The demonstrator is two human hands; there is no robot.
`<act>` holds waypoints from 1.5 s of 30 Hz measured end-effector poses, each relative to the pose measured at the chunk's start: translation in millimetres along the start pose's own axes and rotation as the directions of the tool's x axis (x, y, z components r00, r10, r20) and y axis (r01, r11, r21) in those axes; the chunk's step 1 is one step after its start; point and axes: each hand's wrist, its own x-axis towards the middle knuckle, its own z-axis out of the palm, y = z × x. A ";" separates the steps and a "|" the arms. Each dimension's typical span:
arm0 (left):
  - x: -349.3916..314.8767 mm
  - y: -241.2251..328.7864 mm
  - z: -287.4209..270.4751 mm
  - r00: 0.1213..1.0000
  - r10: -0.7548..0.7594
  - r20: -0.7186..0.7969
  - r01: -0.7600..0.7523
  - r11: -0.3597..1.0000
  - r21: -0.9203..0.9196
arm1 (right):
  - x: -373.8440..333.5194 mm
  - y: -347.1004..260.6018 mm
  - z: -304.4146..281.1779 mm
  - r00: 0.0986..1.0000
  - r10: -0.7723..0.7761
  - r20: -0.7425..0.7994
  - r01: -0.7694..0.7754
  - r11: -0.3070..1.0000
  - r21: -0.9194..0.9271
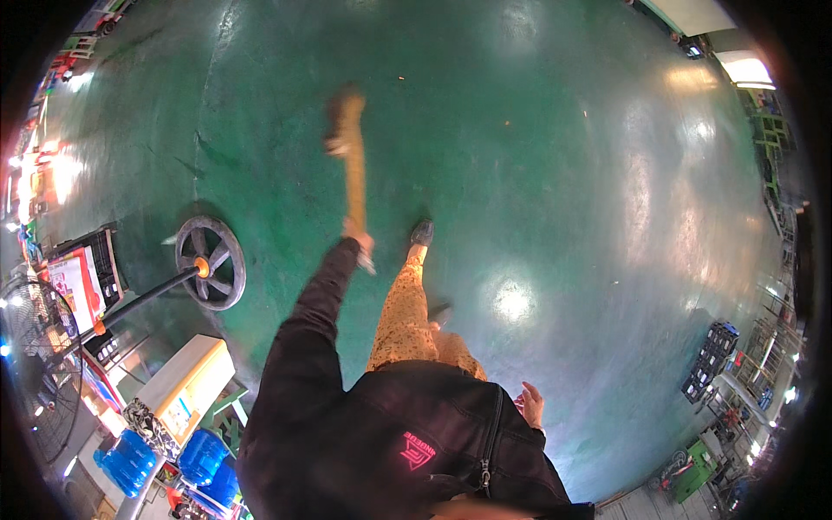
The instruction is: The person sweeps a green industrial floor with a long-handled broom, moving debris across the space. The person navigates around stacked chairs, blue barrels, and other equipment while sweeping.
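My left hand (357, 236) is stretched out ahead of me over the floor, closed around a long tan, strip-like thing (354, 173). Motion smears it, so its exact kind is unclear; a pale end pokes out below the fist and its far end looks darker and bulkier. Beside my right hip hangs my right hand (531, 406), its fingers loosely bent and apart, with no held thing that I can make out. One shoe (422, 232) is forward on the floor, below patterned yellow trousers (403, 321).
A round-based stand (211, 263) with a black fan (39, 368) is at left. Near it are a cream cabinet (186, 390) and blue water jugs (204, 457). Black crates (711, 360) and a green machine (696, 472) stand at right. Green floor (555, 173) spreads ahead.
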 end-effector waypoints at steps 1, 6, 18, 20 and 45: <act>-15.3 8.8 36.7 0.998 0.031 0.049 -0.036 0.994 0.107 | -1.4 -5.1 4.4 0.999 0.001 -0.032 -0.002 1.000 -0.015; -88.0 90.1 164.3 0.898 -0.021 0.439 -0.038 0.991 0.125 | 2.9 -6.3 22.3 0.993 -0.109 0.039 0.115 0.965 -0.236; -149.7 218.3 98.5 0.331 0.235 0.914 0.608 0.688 -0.397 | 72.5 -62.9 -23.2 0.958 -0.250 0.142 0.285 0.887 -0.364; -176.5 197.5 40.9 0.648 0.308 0.697 0.323 0.717 -0.618 | 102.2 -93.5 -28.7 0.991 -0.031 0.127 0.052 0.985 -0.167; 52.1 416.0 291.8 0.983 0.122 0.136 -0.181 0.739 0.649 | 171.8 -180.7 -142.1 0.975 0.194 -0.105 -0.173 0.969 0.178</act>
